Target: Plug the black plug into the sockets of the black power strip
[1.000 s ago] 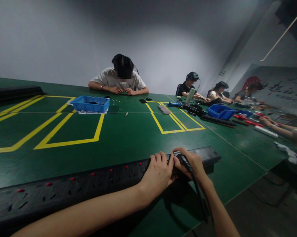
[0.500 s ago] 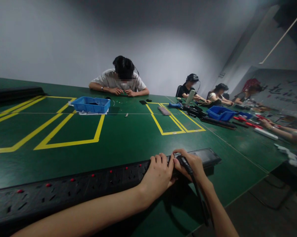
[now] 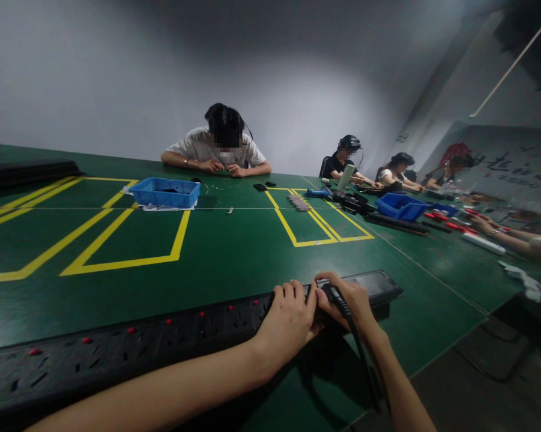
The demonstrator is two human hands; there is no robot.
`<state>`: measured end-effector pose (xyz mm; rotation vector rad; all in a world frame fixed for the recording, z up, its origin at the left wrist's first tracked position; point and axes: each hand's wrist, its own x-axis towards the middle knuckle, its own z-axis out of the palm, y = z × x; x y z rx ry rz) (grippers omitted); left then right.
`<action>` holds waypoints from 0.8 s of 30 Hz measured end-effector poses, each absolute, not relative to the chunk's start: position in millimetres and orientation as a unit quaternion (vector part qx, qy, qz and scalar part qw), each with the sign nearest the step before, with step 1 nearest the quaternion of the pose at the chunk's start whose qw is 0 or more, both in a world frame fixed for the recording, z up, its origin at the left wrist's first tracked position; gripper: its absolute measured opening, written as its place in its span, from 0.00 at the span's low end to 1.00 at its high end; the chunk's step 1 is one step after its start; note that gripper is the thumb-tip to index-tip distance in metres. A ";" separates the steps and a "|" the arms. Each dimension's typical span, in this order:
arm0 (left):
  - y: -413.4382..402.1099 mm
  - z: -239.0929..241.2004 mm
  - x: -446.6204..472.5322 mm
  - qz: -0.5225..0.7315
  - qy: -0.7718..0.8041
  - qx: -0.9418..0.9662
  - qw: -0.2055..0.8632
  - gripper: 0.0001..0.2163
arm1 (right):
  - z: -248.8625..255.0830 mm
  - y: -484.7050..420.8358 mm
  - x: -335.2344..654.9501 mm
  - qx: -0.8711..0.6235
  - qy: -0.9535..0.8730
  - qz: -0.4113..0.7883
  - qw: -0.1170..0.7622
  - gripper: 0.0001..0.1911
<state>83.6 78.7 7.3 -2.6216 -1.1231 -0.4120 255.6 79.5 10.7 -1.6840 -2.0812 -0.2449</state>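
A long black power strip (image 3: 187,330) with sockets and red buttons lies slantwise across the near side of the table. My left hand (image 3: 286,321) is closed around it, right of the sockets, fingers over the far edge. Close beside it, my right hand (image 3: 355,303) is closed on a black plug (image 3: 334,294) against the strip. From this plug a thick black cable (image 3: 362,354) hangs down in front of my right wrist. Fingers hide where plug and strip meet, so I cannot tell how far it is in. Beyond my right hand the strip's smooth end (image 3: 376,283) shows.
Yellow tape (image 3: 178,243) marks the green table (image 3: 234,246). A blue tray (image 3: 164,195) stands across from me, near a person (image 3: 225,141) leaning over the table. At right are another blue bin (image 3: 400,207), dark parts, red-handled tools and more people. The table's edge slopes away at right.
Both hands keep the same hold on the strip and plug. Only a very slight shift of the camera view shows.
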 end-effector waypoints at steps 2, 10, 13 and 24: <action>78.6 7.1 83.5 -0.143 -0.387 -0.902 0.130 0.27 | 10.7 79.6 255.3 -0.612 -0.754 -0.089 0.223 0.13; 79.4 5.5 84.4 -0.145 -0.388 -0.901 0.131 0.29 | 8.0 79.4 256.9 -0.611 -0.755 -0.091 0.221 0.12; 79.4 5.1 84.3 -0.146 -0.388 -0.900 0.131 0.29 | 8.3 79.6 257.1 -0.609 -0.756 -0.089 0.221 0.12; 79.1 7.0 84.0 -0.145 -0.389 -0.900 0.129 0.28 | 10.5 79.2 255.2 -0.612 -0.753 -0.094 0.221 0.13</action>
